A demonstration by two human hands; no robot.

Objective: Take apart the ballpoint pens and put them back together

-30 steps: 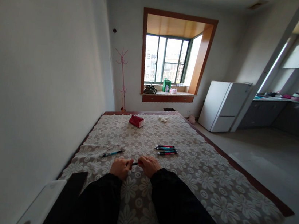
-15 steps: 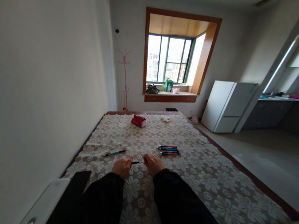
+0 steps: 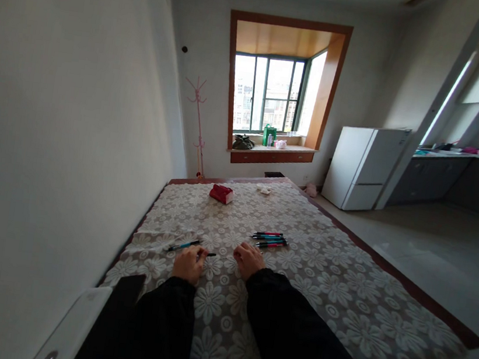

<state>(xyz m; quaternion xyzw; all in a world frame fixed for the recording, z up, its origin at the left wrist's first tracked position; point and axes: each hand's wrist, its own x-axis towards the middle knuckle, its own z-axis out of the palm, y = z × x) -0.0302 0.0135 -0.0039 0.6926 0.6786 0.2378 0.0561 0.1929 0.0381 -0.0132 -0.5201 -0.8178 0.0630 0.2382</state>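
My left hand (image 3: 190, 264) is closed on a slim black pen part (image 3: 211, 255), whose dark end sticks out to the right from between thumb and fingers. Just behind that hand lies a blue and black pen (image 3: 184, 246), set at a slant on the cloth. My right hand (image 3: 249, 260) is curled shut a short way to the right; whatever its fingers hold is hidden from view. Beyond the right hand, several pens (image 3: 269, 240) with red, blue and black barrels lie side by side in a group.
A floral cloth (image 3: 296, 281) covers the table. Farther back are a red packet (image 3: 221, 193) and a crumpled white scrap (image 3: 263, 190). At the near left stands a white object (image 3: 73, 322) beside a dark one. A wall (image 3: 66, 121) runs along the left.
My hands have drawn apart: the left moved left with the black pen part, the right slightly right and up. The red bit seen at my right fingers is now hidden.
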